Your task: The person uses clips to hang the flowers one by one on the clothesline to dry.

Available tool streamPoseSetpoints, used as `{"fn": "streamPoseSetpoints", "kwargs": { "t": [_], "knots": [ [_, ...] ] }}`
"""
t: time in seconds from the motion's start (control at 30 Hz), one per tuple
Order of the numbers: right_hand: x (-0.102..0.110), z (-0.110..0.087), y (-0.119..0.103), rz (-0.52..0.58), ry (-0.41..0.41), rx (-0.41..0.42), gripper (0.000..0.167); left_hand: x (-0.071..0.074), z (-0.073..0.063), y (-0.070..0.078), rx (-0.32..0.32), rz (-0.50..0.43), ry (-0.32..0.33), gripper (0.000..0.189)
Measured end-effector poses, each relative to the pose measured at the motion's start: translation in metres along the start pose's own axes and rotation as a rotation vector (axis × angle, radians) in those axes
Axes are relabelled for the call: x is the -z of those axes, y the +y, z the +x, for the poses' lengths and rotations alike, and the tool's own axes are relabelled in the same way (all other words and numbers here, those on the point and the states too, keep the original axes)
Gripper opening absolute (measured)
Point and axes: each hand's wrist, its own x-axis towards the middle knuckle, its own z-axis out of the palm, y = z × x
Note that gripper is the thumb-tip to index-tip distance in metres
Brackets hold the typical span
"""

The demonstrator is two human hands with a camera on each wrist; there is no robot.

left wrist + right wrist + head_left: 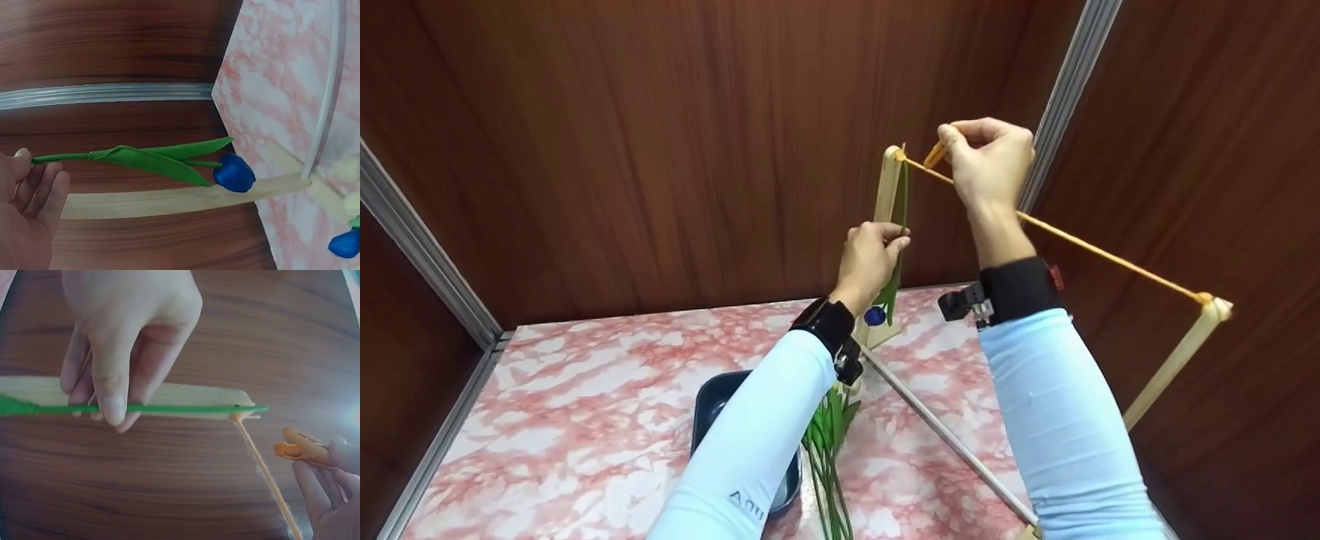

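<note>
My left hand (870, 259) pinches the green stem of a blue tulip (233, 173) between thumb and fingers. The tulip hangs bloom downward beside a pale wooden post (886, 187), its leaves below the hand. Its stem end reaches up to the orange cord (1110, 257) where that is tied at the post's top, and overlaps the knot in the right wrist view. Just right of the knot, my right hand (994, 161) holds an orange clothespin (309, 449) between thumb and fingers. The clothespin's tips point toward the stem and cord, with a gap between them.
The cord slopes to a second wooden post (1174, 364) at the right. A metal rod (952, 439) runs low between the posts. Below my left arm are a dark blue tray (706, 409) and a bunch of green-stemmed tulips (829, 427). Brown panels (660, 150) enclose the marbled table (585, 390).
</note>
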Motion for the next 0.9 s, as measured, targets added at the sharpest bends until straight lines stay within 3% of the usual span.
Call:
{"fn": "streamPoseSetpoints", "kwargs": {
  "t": [0.37, 0.63, 0.9],
  "knots": [
    [-0.014, 0.012, 0.001, -0.002, -0.062, -0.079, 0.011, -0.006, 0.016, 0.005, -0.014, 0.072, -0.009, 0.018],
    [-0.022, 0.014, 0.003, -0.148, -0.103, -0.043, 0.012, -0.006, 0.021, 0.005, 0.012, 0.063, -0.003, 0.018],
    [-0.03, 0.015, 0.002, -0.249, -0.144, -0.075, 0.014, -0.004, 0.022, 0.003, 0.018, 0.025, -0.008, 0.018]
  ]
}}
